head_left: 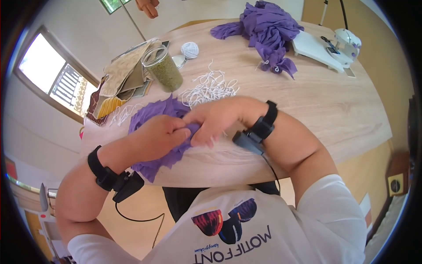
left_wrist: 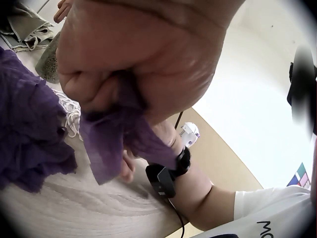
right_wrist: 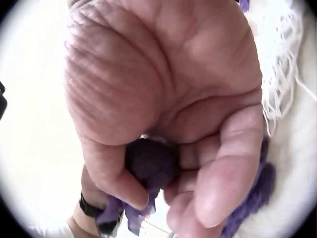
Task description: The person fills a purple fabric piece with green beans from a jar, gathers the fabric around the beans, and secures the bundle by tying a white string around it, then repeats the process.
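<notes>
My left hand (head_left: pixel 158 135) grips a piece of thin purple cloth (left_wrist: pixel 105 146), whose loose ends hang below the curled fingers in the left wrist view. Facing it, my right hand (head_left: pixel 217 118) holds a rounded bundle (right_wrist: pixel 151 162) of this cloth between thumb and fingers. What lies inside the bundle is hidden. Both hands meet over the front of the table, above a pile of purple cloth pieces (head_left: pixel 151 110) with jagged edges. Just beyond the right hand lies a loose heap of white string (head_left: pixel 210 89).
Behind the pile stands an open glass jar (head_left: pixel 165 72) of small green grains, beside folded fabrics (head_left: pixel 125 79) and a ball of white yarn (head_left: pixel 190 50). Farther back are a large purple cloth heap (head_left: pixel 270 26) and a small white sewing machine (head_left: pixel 347 44) with a white extension board (head_left: pixel 316 48).
</notes>
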Available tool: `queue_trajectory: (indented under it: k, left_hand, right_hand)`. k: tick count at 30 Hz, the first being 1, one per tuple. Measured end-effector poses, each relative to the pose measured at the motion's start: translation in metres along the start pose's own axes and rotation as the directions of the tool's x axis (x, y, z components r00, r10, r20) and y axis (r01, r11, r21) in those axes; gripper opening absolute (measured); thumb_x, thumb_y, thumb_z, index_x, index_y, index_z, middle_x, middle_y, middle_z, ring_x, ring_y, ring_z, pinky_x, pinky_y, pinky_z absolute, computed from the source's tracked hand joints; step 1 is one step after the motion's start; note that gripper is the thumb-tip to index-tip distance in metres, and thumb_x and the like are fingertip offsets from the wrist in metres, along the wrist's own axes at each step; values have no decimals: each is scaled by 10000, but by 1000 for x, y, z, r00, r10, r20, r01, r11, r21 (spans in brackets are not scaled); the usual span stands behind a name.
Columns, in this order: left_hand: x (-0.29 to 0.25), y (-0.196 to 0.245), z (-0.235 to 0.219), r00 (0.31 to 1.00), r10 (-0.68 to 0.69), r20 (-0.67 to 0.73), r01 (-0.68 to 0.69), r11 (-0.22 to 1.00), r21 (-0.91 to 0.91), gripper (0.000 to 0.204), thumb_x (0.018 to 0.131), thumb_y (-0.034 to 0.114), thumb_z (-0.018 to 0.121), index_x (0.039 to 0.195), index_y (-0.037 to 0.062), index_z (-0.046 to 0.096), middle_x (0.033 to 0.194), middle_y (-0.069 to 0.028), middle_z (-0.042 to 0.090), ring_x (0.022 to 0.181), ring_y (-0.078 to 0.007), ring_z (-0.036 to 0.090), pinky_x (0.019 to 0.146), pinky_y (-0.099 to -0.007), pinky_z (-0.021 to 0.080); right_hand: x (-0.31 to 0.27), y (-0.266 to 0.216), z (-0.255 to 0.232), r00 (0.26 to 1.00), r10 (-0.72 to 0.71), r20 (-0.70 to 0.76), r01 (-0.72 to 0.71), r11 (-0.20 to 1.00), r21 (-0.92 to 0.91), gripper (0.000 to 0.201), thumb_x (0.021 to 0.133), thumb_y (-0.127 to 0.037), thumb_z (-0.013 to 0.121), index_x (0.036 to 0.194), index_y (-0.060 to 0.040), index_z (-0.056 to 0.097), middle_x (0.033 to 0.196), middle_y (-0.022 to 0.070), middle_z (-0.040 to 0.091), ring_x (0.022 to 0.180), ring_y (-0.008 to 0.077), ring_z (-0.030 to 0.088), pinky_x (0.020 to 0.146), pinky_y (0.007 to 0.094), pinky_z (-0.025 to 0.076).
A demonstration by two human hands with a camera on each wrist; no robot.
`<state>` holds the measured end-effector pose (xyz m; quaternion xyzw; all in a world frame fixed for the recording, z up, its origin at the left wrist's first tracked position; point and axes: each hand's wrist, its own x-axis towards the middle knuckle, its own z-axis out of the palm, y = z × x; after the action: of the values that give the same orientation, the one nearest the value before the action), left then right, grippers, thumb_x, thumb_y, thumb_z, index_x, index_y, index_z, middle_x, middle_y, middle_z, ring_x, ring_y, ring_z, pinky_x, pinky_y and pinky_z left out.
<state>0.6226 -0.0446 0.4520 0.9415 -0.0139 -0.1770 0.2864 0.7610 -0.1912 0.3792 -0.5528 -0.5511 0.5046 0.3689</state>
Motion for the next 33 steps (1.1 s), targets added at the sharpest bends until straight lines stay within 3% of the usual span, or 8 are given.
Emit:
queue_trajectory:
  k: [2,5,8,11,17,25,29,33]
  left_hand:
    - [2,-12,-5,991,-35,-131,42,998,46,316,929,245,561,803,-44,590,654,-115,560,627,-190,524,615,-368,439]
    - [1,-23,-13,959,-141,-246,128,989,-68,311,949,231,568,739,2,559,640,26,466,627,-75,406,568,-287,362]
    - [13,-42,-9,952,-122,-280,94,989,-110,346,955,253,554,706,13,540,625,25,468,622,-70,401,556,-274,339]
    - [24,-44,-5,957,-85,-278,38,985,-169,350,906,271,552,761,-47,573,645,-76,547,632,-133,491,584,-348,415]
    - [49,-45,9,948,-105,-300,-41,896,-442,309,960,275,531,731,67,528,699,48,460,666,-55,388,597,-239,326]
    - [85,-50,9,940,-4,-342,-205,796,-570,293,1006,269,495,800,65,537,753,0,579,747,-65,475,680,-226,389]
    - [89,-44,11,911,27,-411,-260,812,-523,294,1010,269,488,807,61,531,762,-38,625,784,-102,548,756,-245,434]
    - [98,-52,23,911,-95,-402,-234,682,-693,283,1004,290,502,827,71,529,667,10,535,616,-81,499,592,-228,404]
  right_hand:
    - [-19,-5,-21,968,-21,-249,23,1000,6,151,824,-153,699,862,-14,653,751,52,668,564,129,617,542,255,494]
    - [-35,-11,-48,874,124,-469,-290,909,-299,147,805,-152,740,814,-18,681,709,44,655,591,97,591,549,256,475]
    - [-33,-8,-39,857,232,-459,-411,845,-341,117,786,-136,741,818,-30,700,687,51,654,653,122,615,591,281,480]
    - [-35,8,-38,904,8,-427,-291,744,-602,121,754,-106,743,845,-40,700,716,63,675,687,171,637,628,309,493]
    - [-31,35,-32,874,-1,-487,-353,688,-634,141,742,-135,749,839,-48,695,757,96,691,693,227,650,650,343,497]
    - [-38,34,-38,901,23,-434,-262,826,-500,80,753,-80,707,809,-32,676,715,62,668,649,156,607,624,301,483]
    - [-52,26,-51,840,5,-542,-126,975,-185,44,774,-63,686,770,-27,662,731,26,660,711,132,618,653,276,483]
    - [-62,34,-66,762,-112,-638,162,987,21,37,867,-58,651,851,-27,639,802,17,650,735,106,609,686,250,488]
